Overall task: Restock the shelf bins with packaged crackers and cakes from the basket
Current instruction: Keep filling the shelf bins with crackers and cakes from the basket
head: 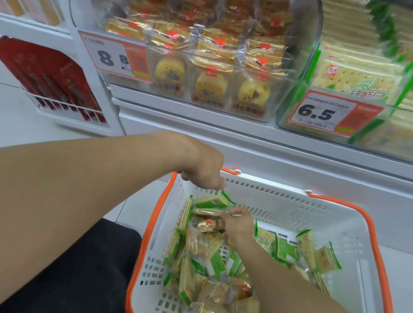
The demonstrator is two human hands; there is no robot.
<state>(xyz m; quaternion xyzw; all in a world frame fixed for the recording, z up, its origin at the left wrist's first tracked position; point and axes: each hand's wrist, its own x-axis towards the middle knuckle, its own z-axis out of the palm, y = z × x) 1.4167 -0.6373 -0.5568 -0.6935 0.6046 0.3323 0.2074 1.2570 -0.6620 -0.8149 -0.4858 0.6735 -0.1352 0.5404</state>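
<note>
A white basket (347, 218) with an orange rim stands below the shelf, holding several green cracker packs and clear-wrapped cakes. My left hand (204, 169) hovers over its far left corner and pinches the corner of a green cracker pack (212, 201). My right hand (237, 225) is down inside the basket, fingers curled round another green-edged cracker pack (208, 212). On the shelf above, a clear bin of cakes (209, 79) sits left and a clear bin of green crackers (363, 79) sits right.
Price tags reading 8.8 (113, 58) and 6.5 (318, 112) hang on the bin fronts. A wire rack with red packs (52, 79) stands at left. The white shelf ledge (278, 149) juts out just above the basket's far rim.
</note>
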